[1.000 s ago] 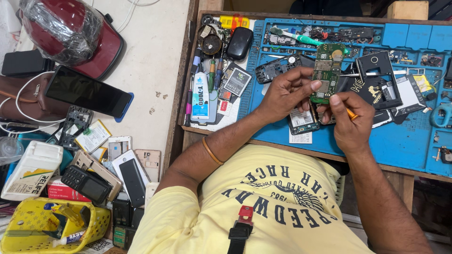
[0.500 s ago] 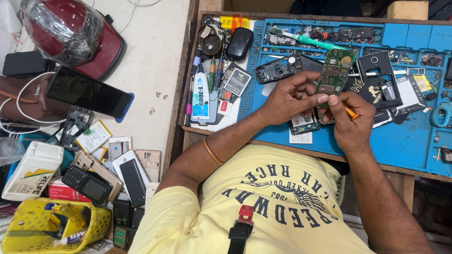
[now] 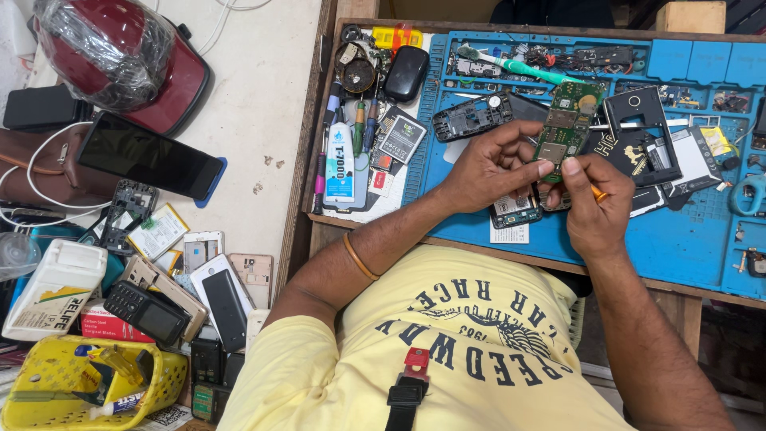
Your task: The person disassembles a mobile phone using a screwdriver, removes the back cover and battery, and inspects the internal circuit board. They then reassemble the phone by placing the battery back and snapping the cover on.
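Right hand (image 3: 590,211) closed on orange-tipped tool (image 3: 598,192), tip touching lower end of green circuit board (image 3: 562,128). Left hand (image 3: 487,164) pinches board's lower left edge. Board's long axis runs away toward blue mat (image 3: 686,239) far edge.

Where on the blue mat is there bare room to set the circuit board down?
Bare blue mat lies along the near edge, right of the right hand and below the black phone frame. The far tray row by the green toothbrush and the strip around the glue tube are crowded.
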